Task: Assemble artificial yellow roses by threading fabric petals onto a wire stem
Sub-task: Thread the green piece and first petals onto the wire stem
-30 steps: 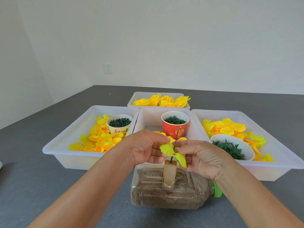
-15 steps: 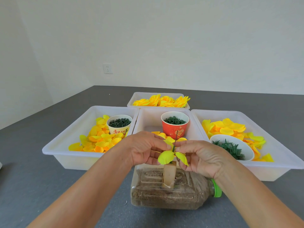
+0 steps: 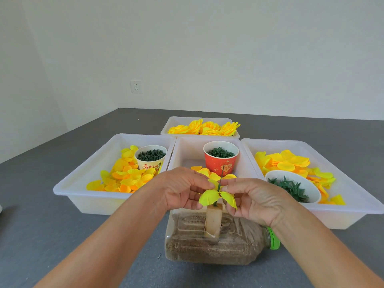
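Note:
A thin dark green wire stem (image 3: 221,176) stands upright in a tan block (image 3: 213,220) set into a sand-filled plastic bottle (image 3: 216,244) lying on its side. A yellow-green fabric petal piece (image 3: 209,197) sits on the stem just above the block, its lobes spread left and right. My left hand (image 3: 182,189) pinches the petal at the stem from the left. My right hand (image 3: 252,199) pinches it from the right, its fingers by the right lobe.
Three white trays stand behind the bottle: the left tray (image 3: 83,183) with loose yellow petals and a cup of green bits (image 3: 151,156), the middle tray (image 3: 182,150) with a red cup (image 3: 220,161), the right tray (image 3: 353,204) with petals and a white bowl (image 3: 291,189). A far tray (image 3: 174,123) holds finished yellow roses.
The petal piece has slid down the wire stem toward the block, and its lobes have spread wider. Both hands have stayed at the stem, following it down slightly.

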Tool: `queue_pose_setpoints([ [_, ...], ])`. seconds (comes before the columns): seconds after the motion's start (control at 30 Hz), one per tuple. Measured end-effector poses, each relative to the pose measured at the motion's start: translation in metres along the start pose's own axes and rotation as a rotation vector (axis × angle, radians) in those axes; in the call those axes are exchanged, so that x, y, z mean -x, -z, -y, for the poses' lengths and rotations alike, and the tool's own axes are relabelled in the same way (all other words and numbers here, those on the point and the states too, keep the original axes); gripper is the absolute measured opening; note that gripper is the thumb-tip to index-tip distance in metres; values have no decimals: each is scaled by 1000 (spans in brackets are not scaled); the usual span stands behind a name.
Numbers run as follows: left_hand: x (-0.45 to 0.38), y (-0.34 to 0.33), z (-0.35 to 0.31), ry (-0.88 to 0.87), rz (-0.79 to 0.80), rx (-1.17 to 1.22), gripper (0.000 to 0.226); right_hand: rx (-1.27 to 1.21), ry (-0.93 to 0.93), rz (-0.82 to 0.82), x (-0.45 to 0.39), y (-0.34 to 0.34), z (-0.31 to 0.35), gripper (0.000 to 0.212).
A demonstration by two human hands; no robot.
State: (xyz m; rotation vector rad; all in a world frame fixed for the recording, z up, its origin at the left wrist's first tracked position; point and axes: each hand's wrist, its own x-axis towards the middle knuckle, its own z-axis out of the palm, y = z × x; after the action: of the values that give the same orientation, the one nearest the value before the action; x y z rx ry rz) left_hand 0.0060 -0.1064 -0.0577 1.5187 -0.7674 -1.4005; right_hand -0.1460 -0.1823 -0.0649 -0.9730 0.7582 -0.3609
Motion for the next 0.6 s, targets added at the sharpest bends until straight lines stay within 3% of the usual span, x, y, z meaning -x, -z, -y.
queue_pose_setpoints([
  [0.23, 0, 0, -1, 23, -11, 33, 11, -115, -12, -16, 1, -2, 1, 12],
  [0.6, 2, 1, 3, 14, -4, 32, 8, -82, -16, -25, 3, 0, -1, 13],
])
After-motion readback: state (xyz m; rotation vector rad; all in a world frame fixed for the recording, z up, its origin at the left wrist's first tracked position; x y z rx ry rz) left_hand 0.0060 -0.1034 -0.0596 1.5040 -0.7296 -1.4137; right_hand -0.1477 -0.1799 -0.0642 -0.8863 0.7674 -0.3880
